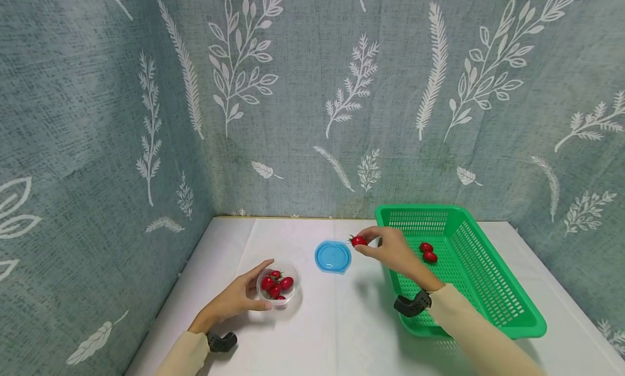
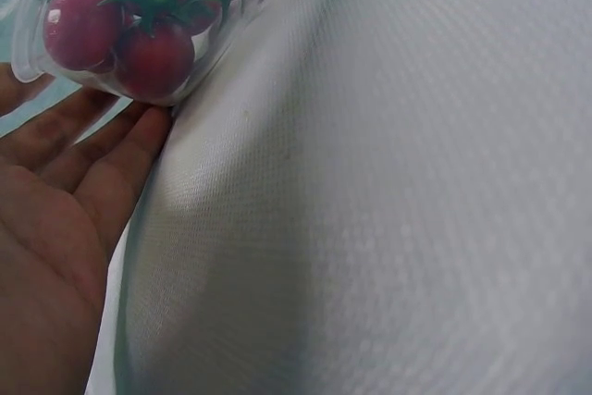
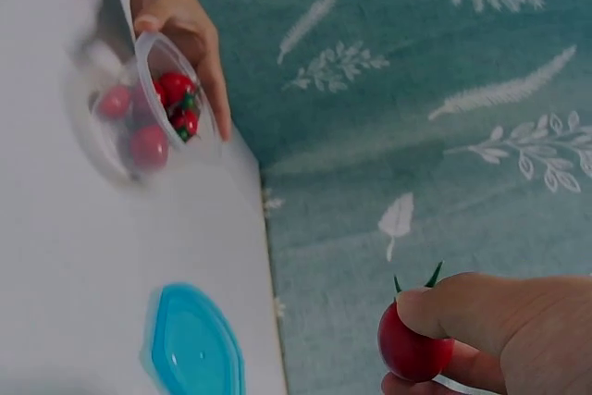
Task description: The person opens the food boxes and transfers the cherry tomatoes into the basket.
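My left hand (image 1: 234, 298) curves around the left side of a small clear plastic container (image 1: 295, 275), its thumb at the near side and fingers behind. Inside the container lie several red cherry tomatoes (image 2: 154, 60) with green stems. Between thumb and fingertips, my right hand (image 1: 393, 251) pinches a single cherry tomato (image 3: 413, 347) by its sides, with the green stem pointing left in the head view. That tomato is held above the table, between a blue plastic lid (image 1: 333, 257) and a green basket (image 1: 469, 292). Two more tomatoes (image 1: 429, 256) lie on the basket's floor.
A white cloth (image 1: 312, 338) covers the table. Grey-green fabric with white leaf prints (image 1: 303, 164) rises behind the table and along both sides. The basket's raised, slotted walls stand under and beside my right forearm.
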